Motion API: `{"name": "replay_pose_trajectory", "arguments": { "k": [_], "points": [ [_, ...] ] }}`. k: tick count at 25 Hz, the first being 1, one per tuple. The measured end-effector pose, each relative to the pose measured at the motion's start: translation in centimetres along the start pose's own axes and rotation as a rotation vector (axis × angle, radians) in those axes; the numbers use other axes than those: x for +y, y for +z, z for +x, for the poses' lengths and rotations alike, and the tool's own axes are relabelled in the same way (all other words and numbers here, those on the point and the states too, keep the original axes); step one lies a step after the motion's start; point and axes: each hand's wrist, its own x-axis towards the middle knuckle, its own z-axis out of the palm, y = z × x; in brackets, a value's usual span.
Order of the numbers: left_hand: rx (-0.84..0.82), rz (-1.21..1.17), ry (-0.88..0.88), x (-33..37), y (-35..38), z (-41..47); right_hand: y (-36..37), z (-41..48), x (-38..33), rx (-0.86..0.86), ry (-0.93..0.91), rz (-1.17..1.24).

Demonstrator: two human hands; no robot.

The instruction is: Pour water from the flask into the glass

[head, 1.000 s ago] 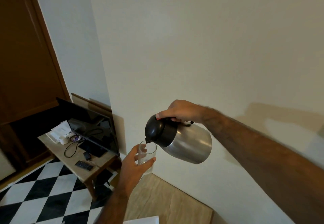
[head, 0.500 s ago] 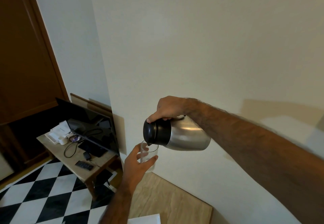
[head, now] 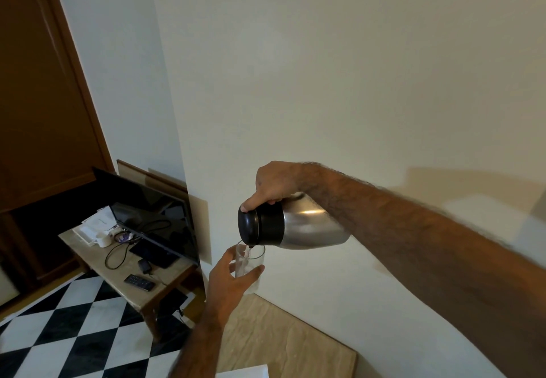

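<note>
The left hand (head: pixel 229 284) is closed around a clear glass (head: pixel 249 262), thumb on the near side and fingers on the far side, and it holds the glass upright in the air above a beige stone worktop (head: pixel 283 339). Just above the glass, the right hand (head: pixel 276 184) grips the top of a steel flask (head: pixel 295 224) with a black lid, one finger pressed on the lid. The flask lies almost horizontal, its spout at the rim of the glass, and a thin stream of water (head: pixel 245 255) falls inside. Farther left, a low table (head: pixel 153 286) on the checkered floor (head: pixel 59 333) carries a dark screen (head: pixel 150 215), cables and a remote (head: pixel 139 282).
</note>
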Motion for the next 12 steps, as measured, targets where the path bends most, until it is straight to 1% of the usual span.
{"name": "replay_pose_trajectory", "arguments": {
  "k": [12],
  "points": [
    [-0.012,-0.052,-0.014,-0.29,0.70,0.40,-0.77,0.18,-0.27,0.007,-0.015,-0.064]
  ]
}}
